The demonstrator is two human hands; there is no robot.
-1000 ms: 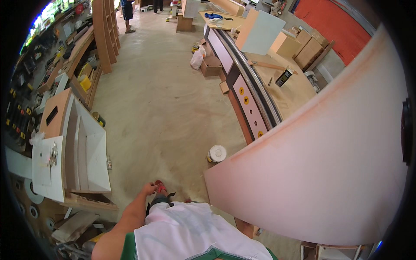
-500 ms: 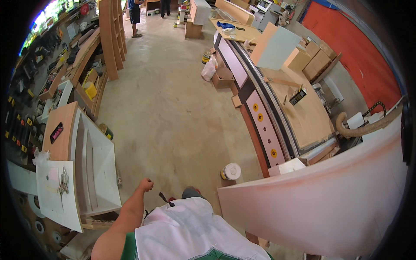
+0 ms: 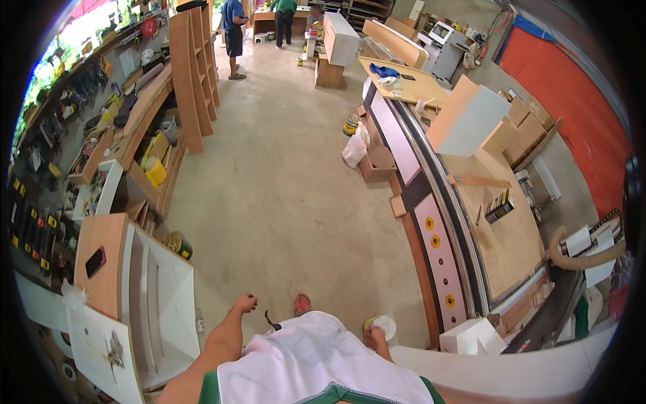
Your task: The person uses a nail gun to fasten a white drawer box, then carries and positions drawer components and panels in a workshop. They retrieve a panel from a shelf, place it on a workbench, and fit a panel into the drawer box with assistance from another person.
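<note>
My left hand (image 3: 247, 303) hangs in front of me over the floor, its fingers loosely curled, with nothing visible in them. Beside it to the left is a white open-fronted cabinet (image 3: 171, 306) with a wooden top, on which a phone (image 3: 95, 262) lies. My right hand (image 3: 378, 339) hangs low at my right side. In the view it overlaps the edge of a white-lidded tub (image 3: 387, 327) on the floor; whether it touches the tub I cannot tell. Its fingers are mostly hidden.
A long workbench (image 3: 498, 236) with a can (image 3: 500, 206) on it runs along the right. A large pale panel (image 3: 511, 370) curves across the lower right. Cardboard boxes (image 3: 379, 165) and a plastic bag (image 3: 355, 149) sit by the bench. Tall wooden shelving (image 3: 195, 81) stands left; people (image 3: 233, 30) are farther ahead.
My view has tilted up and moved, so the room's far end shows more. The large panel has dropped lower in view. My right hand has come into sight beside the tub.
</note>
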